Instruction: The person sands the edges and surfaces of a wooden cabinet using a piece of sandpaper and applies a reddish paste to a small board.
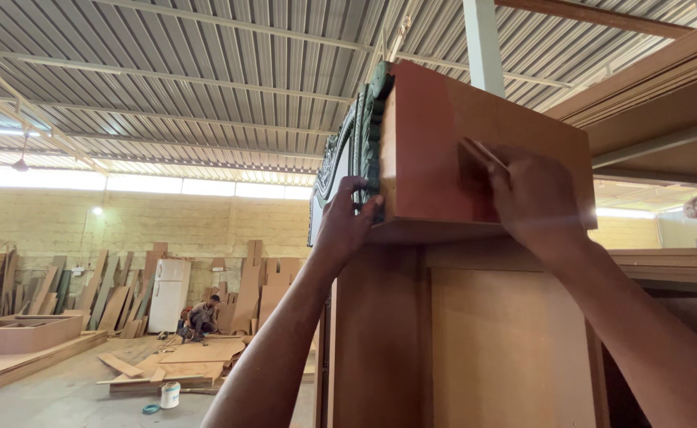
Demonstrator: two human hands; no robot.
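**Both hands up on the top box of a tall wooden cabinet**

Head view, looking up from just behind the arms: the left hand (pixel 347 218) is hooked on the front corner of the reddish-brown top box (pixel 444 143) of the cabinet (pixel 475 341); its fingers are curled together round the edge, clamped right where the dark green carved crest (pixel 354 147) meets the box; thumb sits underneath the box's bottom lip. The right hand (pixel 532 198) is pressed against the side face of that same box, fingers closed together on a small flat dark pad (pixel 475 162) that lies flush on the panel; can't tell what the pad is made of, honestly. The box sits on top of the cabinet body, overhanging it a little.

Way back on the workshop floor a person (pixel 201 319) crouches among cut boards (pixel 198 357); a white fridge (pixel 169 293) stands by the back wall with planks leaning either side; a small white bucket (pixel 170 394) sits on the floor nearer us; corrugated metal roof (pixel 206 71) overhead.
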